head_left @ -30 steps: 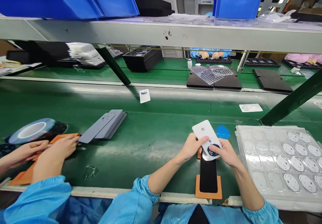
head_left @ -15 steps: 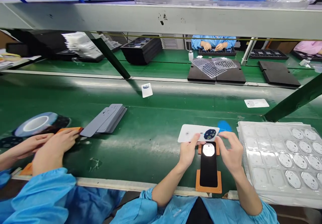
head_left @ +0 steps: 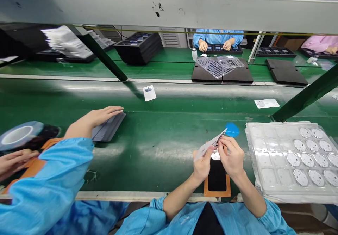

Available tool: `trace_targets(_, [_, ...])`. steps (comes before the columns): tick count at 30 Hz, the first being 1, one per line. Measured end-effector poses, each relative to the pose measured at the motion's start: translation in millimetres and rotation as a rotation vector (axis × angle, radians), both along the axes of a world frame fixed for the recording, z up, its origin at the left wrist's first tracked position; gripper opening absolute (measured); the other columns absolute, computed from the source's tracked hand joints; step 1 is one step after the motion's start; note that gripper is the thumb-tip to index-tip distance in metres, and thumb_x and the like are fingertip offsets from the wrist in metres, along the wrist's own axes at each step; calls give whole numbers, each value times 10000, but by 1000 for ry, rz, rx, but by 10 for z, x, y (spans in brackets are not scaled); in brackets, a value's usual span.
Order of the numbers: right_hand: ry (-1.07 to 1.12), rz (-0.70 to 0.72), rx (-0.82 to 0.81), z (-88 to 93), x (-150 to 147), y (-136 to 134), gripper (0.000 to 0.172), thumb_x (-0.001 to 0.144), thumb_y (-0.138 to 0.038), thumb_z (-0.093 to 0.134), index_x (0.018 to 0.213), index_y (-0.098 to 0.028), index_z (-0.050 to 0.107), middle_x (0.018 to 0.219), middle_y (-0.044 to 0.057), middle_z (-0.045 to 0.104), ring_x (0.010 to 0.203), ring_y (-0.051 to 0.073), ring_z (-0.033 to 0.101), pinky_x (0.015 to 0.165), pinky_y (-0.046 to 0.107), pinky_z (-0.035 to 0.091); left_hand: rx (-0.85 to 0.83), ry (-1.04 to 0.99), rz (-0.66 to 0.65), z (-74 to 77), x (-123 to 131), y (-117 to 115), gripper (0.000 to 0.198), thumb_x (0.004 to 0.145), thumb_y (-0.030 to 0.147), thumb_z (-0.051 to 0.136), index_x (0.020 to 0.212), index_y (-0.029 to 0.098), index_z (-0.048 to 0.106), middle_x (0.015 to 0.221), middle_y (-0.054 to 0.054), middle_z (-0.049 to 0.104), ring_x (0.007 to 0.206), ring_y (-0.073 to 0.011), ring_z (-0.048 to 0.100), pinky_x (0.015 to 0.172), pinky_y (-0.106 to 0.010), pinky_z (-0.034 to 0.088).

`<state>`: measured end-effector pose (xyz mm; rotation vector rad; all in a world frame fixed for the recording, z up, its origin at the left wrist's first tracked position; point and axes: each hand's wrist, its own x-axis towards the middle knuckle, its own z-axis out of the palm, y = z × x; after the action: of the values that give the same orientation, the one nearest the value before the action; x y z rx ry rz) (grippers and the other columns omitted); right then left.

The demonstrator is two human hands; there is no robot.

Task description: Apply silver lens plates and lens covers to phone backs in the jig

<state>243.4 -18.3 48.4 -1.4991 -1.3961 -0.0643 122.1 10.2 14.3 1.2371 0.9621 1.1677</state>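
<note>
with the left hand (head_left: 202,166) pinching the white card (head_left: 208,146) over the black slab (head_left: 217,178) near the bench's (head_left: 148,171) front edge, and the right hand (head_left: 232,156) bunched against it, contents indiscernible, uneven pull could crease the card.

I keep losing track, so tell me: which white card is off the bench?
The tilted white card in the camera wearer's left hand; the other white cards lie on the green bench.
</note>
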Motion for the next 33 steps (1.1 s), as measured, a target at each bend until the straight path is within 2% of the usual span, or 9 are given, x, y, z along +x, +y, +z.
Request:
trace_targets(6, [15, -35, -30, -43, -18, 28, 206, 965, -201, 531, 973, -196, 737, 1015, 93, 751, 917, 190, 732, 843, 320, 614, 216, 50, -86, 54, 6, -60, 376, 985, 422, 584, 1288, 235, 704, 1283, -89, 694, 1148, -271, 692, 1044, -384, 544])
trace_targets(15, [36, -25, -33, -48, 5, 40, 220, 961, -204, 518, 959, -197, 737, 997, 92, 753, 900, 187, 729, 831, 316, 613, 263, 56, -114, 80, 11, -62, 387, 1015, 397, 535, 1344, 234, 659, 1337, -95, 659, 1198, -261, 667, 1085, -398, 519])
trace_targets(21, [5, -84, -63, -36, -15, 54, 202, 942, -207, 513, 861, -198, 698, 893, 68, 737, 793, 162, 701, 722, 267, 570, 274, 43, -155, 65, 13, -97, 422, 1014, 401, 532, 1387, 227, 625, 1361, -103, 644, 1217, -266, 654, 1101, -395, 502])
trace_targets(23, [7, -80, -79, -29, -8, 66, 190, 917, -197, 510, 814, -200, 670, 828, 51, 715, 741, 151, 678, 686, 252, 548, 207, 42, -166, 23, 23, -114, 435, 1007, 426, 542, 1376, 216, 637, 1339, -102, 660, 1211, -275, 656, 1096, -395, 505])
trace_targets(26, [66, -66, -167, -39, 90, 112, 159, 842, -197, 520, 726, -211, 628, 749, 23, 683, 659, 144, 639, 649, 251, 520, -68, -43, -131, -37, 37, -69, 440, 965, 500, 596, 1235, 176, 722, 1243, -106, 713, 1176, -294, 674, 1071, -405, 529])
trace_targets(28, [142, -105, -293, -70, 246, 178, 124, 780, -222, 547, 681, -217, 622, 725, 19, 691, 631, 155, 631, 644, 267, 505, -296, -213, -73, -49, 12, 32, 453, 925, 526, 648, 1187, 165, 723, 1242, -109, 713, 1172, -300, 677, 1061, -433, 541])
trace_targets(30, [207, -199, -485, -124, 467, 281, 110, 742, -252, 568, 664, -219, 639, 702, 23, 705, 634, 179, 640, 646, 284, 487, -459, -400, -25, -38, -66, 171, 473, 875, 498, 725, 1217, 174, 684, 1280, -112, 694, 1181, -301, 673, 1056, -474, 544])
trace_targets(33, [215, -332, -719, -234, 811, 473, 135, 734, -264, 568, 635, -210, 643, 631, 43, 689, 634, 217, 641, 647, 310, 453, -552, -514, 11, -4, -249, 356, 477, 828, 410, 797, 1222, 182, 656, 1277, -117, 694, 1173, -292, 677, 1059, -504, 537])
